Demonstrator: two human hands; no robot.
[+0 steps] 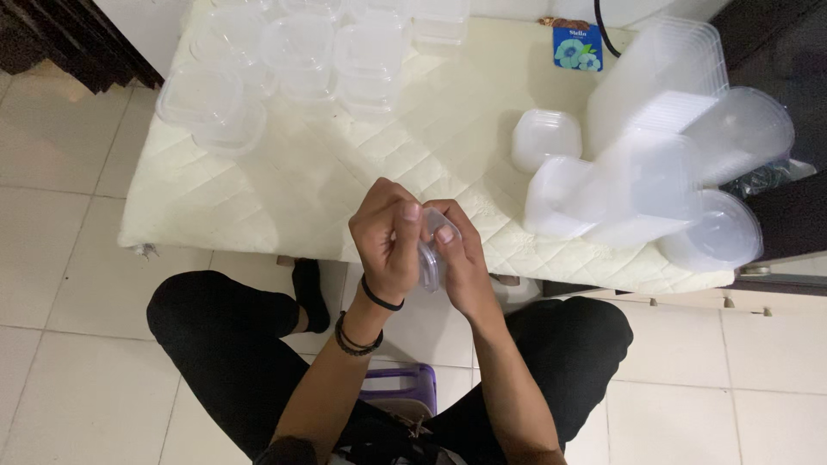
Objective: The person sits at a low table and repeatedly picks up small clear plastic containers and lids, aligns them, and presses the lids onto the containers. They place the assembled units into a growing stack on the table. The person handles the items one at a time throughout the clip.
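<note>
Both hands are up together near the middle of the view, just in front of the near edge of the tabletop (pixel 284 185). Between them is a small clear plastic container (pixel 433 250). The left hand (pixel 385 237) has its grip closed on the container's left side, with the thumb on top. The right hand (pixel 461 258) has its grip closed on the right side, with the fingers curled around it. The container is tilted on its edge and touches both hands.

At 11 o'clock, far back on the tabletop, stands a bunch of clear tubs (pixel 293 60) close together. At 2 o'clock lie long stacks of clear lids and tubs (pixel 663 138), tipped on their sides. A small blue box with flowers (pixel 577 47) sits at 1 o'clock. At 6 o'clock, low between the person's knees, is a purple stool (pixel 403 385) on the tiled floor (pixel 77 284).
</note>
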